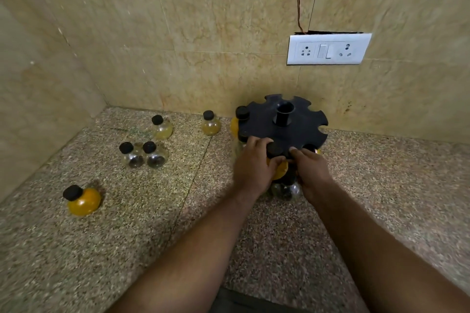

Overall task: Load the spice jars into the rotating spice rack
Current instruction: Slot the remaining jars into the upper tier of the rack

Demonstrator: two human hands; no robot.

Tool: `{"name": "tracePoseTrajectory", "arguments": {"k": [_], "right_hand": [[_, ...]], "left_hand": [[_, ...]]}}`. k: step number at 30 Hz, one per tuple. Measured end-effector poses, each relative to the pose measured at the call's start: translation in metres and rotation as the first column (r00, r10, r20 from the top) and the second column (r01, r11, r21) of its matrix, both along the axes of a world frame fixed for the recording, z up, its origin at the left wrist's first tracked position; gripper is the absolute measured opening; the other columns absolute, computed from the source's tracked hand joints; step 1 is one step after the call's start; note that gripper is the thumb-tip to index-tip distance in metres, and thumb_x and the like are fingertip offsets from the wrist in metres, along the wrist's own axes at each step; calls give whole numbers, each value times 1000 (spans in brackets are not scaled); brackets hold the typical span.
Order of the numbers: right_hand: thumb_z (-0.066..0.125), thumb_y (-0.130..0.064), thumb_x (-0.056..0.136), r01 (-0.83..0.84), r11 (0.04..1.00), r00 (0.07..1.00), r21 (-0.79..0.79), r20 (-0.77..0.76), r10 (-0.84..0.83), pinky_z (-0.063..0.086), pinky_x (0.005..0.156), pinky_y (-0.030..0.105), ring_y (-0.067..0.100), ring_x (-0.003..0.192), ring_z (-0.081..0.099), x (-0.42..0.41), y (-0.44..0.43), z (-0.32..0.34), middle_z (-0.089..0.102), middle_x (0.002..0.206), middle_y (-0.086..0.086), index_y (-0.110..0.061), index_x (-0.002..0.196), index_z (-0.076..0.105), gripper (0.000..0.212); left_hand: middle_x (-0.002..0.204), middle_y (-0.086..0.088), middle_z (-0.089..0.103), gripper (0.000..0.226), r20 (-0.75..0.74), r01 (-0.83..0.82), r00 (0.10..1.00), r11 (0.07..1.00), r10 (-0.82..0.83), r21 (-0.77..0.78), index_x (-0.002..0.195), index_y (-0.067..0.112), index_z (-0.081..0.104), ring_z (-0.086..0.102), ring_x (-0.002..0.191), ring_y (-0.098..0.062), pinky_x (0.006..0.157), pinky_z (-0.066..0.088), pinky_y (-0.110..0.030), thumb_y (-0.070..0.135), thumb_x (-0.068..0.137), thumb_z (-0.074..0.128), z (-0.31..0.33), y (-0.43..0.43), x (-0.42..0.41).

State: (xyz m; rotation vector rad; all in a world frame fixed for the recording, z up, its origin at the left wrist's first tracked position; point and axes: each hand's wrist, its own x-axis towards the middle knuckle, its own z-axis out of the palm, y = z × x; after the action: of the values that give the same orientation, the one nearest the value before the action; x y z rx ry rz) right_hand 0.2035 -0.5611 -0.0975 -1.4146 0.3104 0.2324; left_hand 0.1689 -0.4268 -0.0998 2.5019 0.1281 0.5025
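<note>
A black rotating spice rack (295, 132) with notched slots stands on the counter by the back wall. A few black-capped jars hang in its left and front slots. My left hand (254, 168) grips a yellow-filled jar (279, 170) with a black cap at the rack's front slot. My right hand (311, 173) rests fingers on the rack's front rim beside that jar. Loose on the counter stand an orange-filled jar (82, 199), two clear jars (143, 156), a pale yellow jar (162, 127) and another yellow jar (210, 123).
The speckled granite counter (127, 249) meets tiled walls at the back and left, forming a corner. A white socket and switch plate (328, 49) sits on the back wall above the rack, with a thin wire running up from it.
</note>
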Motion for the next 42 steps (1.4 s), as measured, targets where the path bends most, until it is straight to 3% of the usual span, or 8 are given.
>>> {"name": "tracePoseTrajectory", "arguments": {"k": [4, 9, 14, 19, 24, 27, 35, 42], "right_hand": [[60, -23, 101, -17, 999, 1000, -38, 25, 18, 58, 76, 38, 24, 87, 71, -7, 10, -3, 75, 95, 10, -9, 99, 73, 19], [53, -27, 104, -110, 990, 994, -90, 2, 111, 43, 57, 28, 15, 63, 55, -24, 37, 0, 70, 81, 4, -15, 89, 72, 27], [50, -23, 104, -370, 914, 927, -168, 6, 376, 42, 48, 20, 9, 57, 56, -36, 71, -11, 73, 75, -3, -12, 95, 74, 28], [56, -28, 100, -547, 722, 808, -423, -43, 588, 58, 80, 38, 19, 82, 69, -35, 119, -32, 76, 93, 2, -15, 111, 73, 24], [54, -34, 96, -571, 554, 752, -605, -117, 648, 53, 79, 33, 26, 94, 68, -19, 170, -54, 71, 108, 5, -26, 125, 62, 30], [53, -41, 92, -548, 488, 750, -679, -141, 646, 52, 92, 38, 30, 112, 63, -5, 197, -66, 67, 123, 6, -29, 134, 54, 44], [51, -47, 97, -517, 213, 706, -829, -271, 654, 38, 110, 43, 35, 141, 40, 36, 255, -87, 35, 158, 15, -18, 159, 20, 75], [46, -63, 93, -581, 3, 665, -814, -472, 578, 14, 120, 57, 44, 153, -8, 69, 282, -116, -9, 169, 14, -26, 161, -2, 91]], "left_hand": [[127, 1, 51, 53, 12, -71, 997, 997, 72, -34, 135, 21, 54, 57, 111, -21, 81, 54, -39, 48, 91, 64, -5, 3, 0], [138, -4, 49, 52, 34, -189, 979, 962, 199, -195, 144, 20, 47, 51, 122, -18, 94, 51, -36, 36, 97, 60, -5, 26, -1], [136, -2, 54, 45, -33, -329, 941, 887, 337, -325, 141, 21, 52, 58, 115, -19, 89, 51, -29, 30, 97, 60, -15, 71, -6], [130, -4, 57, 41, -136, -361, 933, 876, 334, -321, 135, 20, 57, 60, 108, -20, 88, 51, -31, 29, 96, 64, -45, 124, -10], [137, -2, 58, 47, -261, -354, 924, 885, 280, -303, 139, 22, 54, 58, 120, -21, 100, 50, -35, 32, 94, 64, -70, 179, 4], [141, -6, 56, 47, -279, -319, 929, 906, 241, -278, 139, 20, 53, 56, 126, -25, 105, 47, -39, 31, 94, 63, -79, 207, 16], [151, -7, 45, 60, -332, -232, 934, 928, 130, -290, 148, 21, 43, 46, 136, -25, 109, 39, -35, 42, 95, 62, -90, 266, 82], [157, -8, 38, 70, -308, -68, 951, 945, -35, -319, 154, 19, 32, 37, 142, -27, 110, 31, -31, 41, 95, 63, -94, 289, 151]]}}
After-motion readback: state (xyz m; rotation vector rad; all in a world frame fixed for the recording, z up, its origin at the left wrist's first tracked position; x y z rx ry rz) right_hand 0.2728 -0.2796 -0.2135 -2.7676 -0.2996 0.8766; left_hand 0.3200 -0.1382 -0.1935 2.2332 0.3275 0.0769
